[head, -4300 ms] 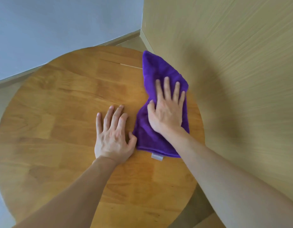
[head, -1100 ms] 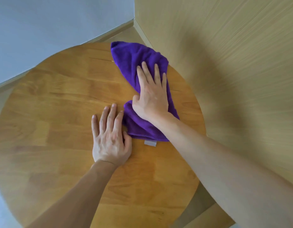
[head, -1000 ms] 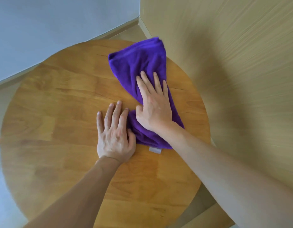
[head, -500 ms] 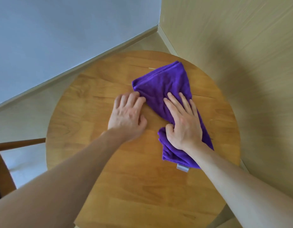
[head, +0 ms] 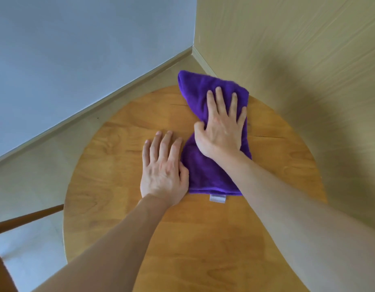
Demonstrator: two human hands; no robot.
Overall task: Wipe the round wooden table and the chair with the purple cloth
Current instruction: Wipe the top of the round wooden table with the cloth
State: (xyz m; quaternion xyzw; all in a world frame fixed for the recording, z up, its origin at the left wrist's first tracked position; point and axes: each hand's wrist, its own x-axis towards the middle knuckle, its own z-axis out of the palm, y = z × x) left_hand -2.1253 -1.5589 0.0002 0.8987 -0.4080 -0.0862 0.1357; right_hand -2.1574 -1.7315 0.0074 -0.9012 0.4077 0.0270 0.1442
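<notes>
The round wooden table (head: 119,169) fills the middle of the view. On its far right part lies the purple cloth (head: 205,173), bunched at the middle, with a grey tag at its near edge; its far end hangs past the table's back rim. My right hand (head: 221,127) presses down on the cloth with fingers spread and the thumb pinching a fold. Just left of the cloth, my left hand (head: 163,169) rests flat on the bare wood, its thumb touching the cloth's edge. A brown wooden rail of the chair (head: 24,220) shows at the lower left.
A beige wall (head: 298,60) stands close to the table's right and back side, meeting a pale blue wall (head: 77,49) in a corner behind the table. Light floor shows to the left of the table.
My right hand has pushed the cloth away toward the table's back rim. My left hand has shifted back toward me, beside the cloth's near half. The view has tilted slightly.
</notes>
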